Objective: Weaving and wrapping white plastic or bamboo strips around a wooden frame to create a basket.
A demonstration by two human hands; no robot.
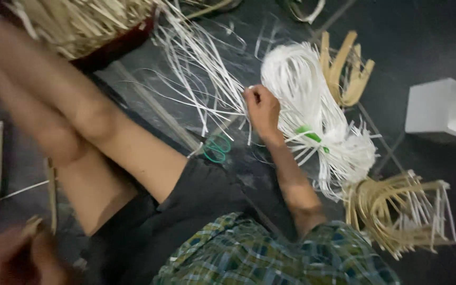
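Right hand (261, 108) fisted, outstretched; left hand (11, 256) blurred

White strips (312, 105) are tied with a green band (310, 135). Scissors (216, 149) are green-handled. Shirt (270, 253) is plaid, green-blue-yellow. Shorts (186, 211) are black, floor (418, 47) dark grey, box (444, 111) white.
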